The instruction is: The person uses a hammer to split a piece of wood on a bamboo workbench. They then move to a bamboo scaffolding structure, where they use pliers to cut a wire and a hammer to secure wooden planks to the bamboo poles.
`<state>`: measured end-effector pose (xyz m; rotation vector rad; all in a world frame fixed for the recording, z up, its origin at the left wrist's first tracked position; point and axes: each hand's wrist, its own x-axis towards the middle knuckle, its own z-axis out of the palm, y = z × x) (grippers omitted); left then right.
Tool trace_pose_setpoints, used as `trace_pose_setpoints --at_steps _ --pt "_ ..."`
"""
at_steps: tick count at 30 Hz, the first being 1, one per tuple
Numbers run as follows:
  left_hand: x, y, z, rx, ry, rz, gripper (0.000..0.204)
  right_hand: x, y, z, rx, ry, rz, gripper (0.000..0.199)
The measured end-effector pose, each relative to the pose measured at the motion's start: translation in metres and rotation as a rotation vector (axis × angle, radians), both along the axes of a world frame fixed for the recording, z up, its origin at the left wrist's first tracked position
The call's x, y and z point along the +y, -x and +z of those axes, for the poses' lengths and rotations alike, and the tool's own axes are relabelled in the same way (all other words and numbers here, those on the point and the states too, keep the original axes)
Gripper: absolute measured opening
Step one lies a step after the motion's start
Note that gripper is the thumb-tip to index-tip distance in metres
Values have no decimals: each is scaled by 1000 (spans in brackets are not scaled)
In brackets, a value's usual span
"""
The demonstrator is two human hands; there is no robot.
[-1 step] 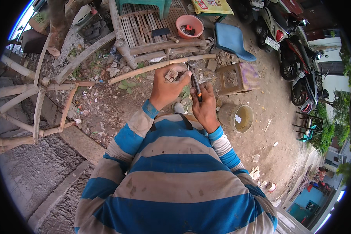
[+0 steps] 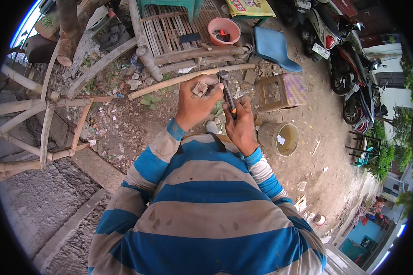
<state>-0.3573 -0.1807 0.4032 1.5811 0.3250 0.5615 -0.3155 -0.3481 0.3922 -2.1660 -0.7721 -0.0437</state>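
The pliers (image 2: pixel 228 94), dark metal with black and orange grips, sit clenched in my right hand (image 2: pixel 238 126), their head raised toward the small rough lump (image 2: pixel 200 88) pinched in my left hand (image 2: pixel 195 103). Just beyond the pliers, a long curved bamboo pole (image 2: pixel 170 81) lies across the dusty, littered ground. Right of the pliers stands a squat square stool (image 2: pixel 280 91), with a round bucket (image 2: pixel 278 139) near it. Further beyond the pliers, a slatted bamboo bench (image 2: pixel 170 32) carries a pink bowl (image 2: pixel 224 30).
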Motion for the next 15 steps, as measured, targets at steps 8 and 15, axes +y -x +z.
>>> trace_pose_setpoints --at_steps 8,15 --pt "55 11 7 23 176 166 14 33 -3 -24 598 -180 138 26" --pt "88 1 28 -11 110 332 12 30 -36 -96 945 -206 -52 29"
